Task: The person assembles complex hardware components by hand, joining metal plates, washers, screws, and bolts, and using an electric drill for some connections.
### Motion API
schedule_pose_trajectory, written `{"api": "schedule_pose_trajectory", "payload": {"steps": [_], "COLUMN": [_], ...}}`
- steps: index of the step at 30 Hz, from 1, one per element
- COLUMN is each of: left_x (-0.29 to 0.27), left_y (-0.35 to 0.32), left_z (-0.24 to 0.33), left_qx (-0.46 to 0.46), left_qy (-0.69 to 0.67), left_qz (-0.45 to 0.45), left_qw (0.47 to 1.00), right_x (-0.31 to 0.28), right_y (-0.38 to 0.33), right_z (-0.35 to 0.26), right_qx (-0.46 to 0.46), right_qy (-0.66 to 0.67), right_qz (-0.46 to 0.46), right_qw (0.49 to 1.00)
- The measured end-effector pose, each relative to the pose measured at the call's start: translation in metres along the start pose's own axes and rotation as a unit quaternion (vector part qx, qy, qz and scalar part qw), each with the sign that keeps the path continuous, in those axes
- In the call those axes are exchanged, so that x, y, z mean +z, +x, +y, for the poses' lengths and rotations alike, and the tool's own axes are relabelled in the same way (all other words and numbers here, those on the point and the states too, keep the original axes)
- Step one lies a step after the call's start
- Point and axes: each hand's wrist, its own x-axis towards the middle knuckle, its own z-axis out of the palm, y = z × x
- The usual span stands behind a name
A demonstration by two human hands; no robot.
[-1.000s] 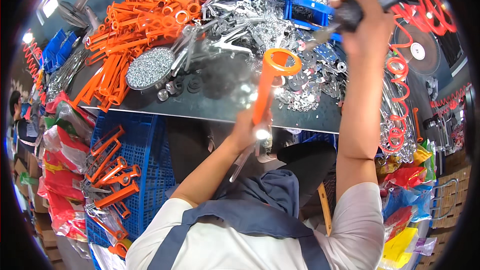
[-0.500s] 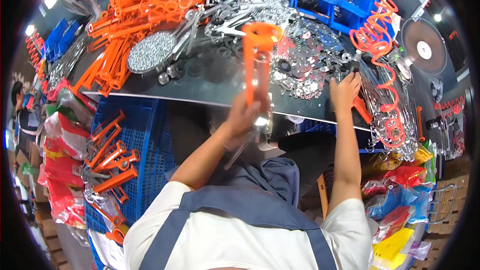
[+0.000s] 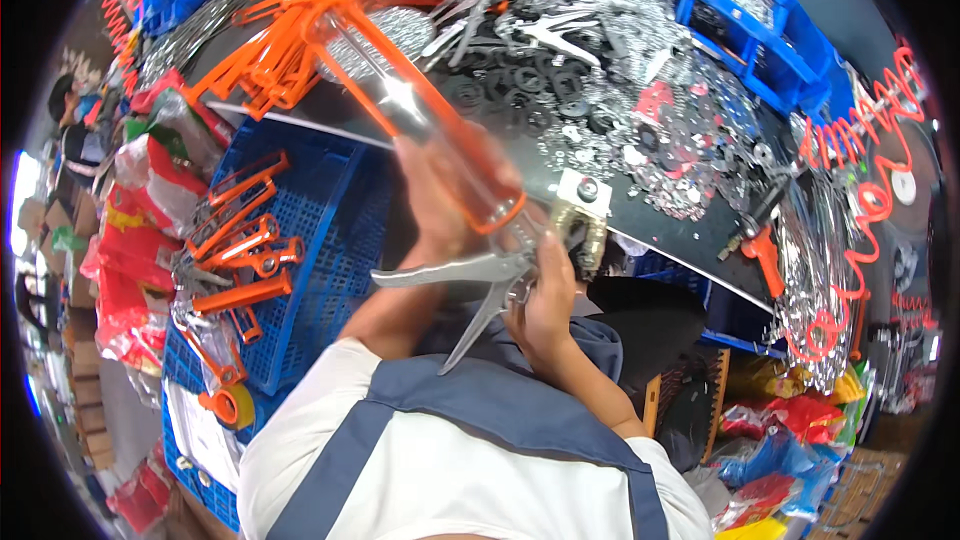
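Right now your left hand (image 3: 440, 190) wraps the orange barrel of the caulking gun (image 3: 420, 130), which slants up and away from your grip. Just below it, your right hand (image 3: 548, 295) closes around the gun's metal trigger handle (image 3: 470, 275), though blur hides the fingertips. Beyond both hands, loose washers (image 3: 640, 130) cover the dark table (image 3: 560, 190).

You're at a hardware stall: table (image 3: 640, 230) heaped with washers (image 3: 640, 120), blue bins (image 3: 760, 0) of fasteners, crates (image 3: 320, 240) of orange caulking guns (image 3: 240, 240).
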Motion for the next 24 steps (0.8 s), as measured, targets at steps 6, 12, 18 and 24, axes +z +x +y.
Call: {"api": "schedule_pose_trajectory", "payload": {"steps": [6,12,18,24], "left_x": [-0.122,-0.22,-0.346,-0.365], "left_y": [-0.045,-0.162,-0.267,-0.288], "left_z": [0.163,0.375,0.441,0.401], "left_qx": [0.004,-0.089,-0.205,-0.199], "left_qy": [0.541,0.957,0.959,0.935], "left_qz": [-0.076,-0.078,0.005,0.137], "left_qw": [0.837,0.263,0.194,0.261], "right_x": [-0.036,-0.05,-0.05,-0.022], "right_y": [-0.016,-0.018,0.067,0.205], "right_z": [-0.028,-0.094,-0.12,-0.126], "right_qx": [0.06,0.076,-0.167,-0.285], "right_qy": [-0.337,-0.291,-0.467,-0.766], "right_qz": [-0.156,-0.109,-0.053,-0.065], "right_qw": [0.927,0.947,0.867,0.572]}}
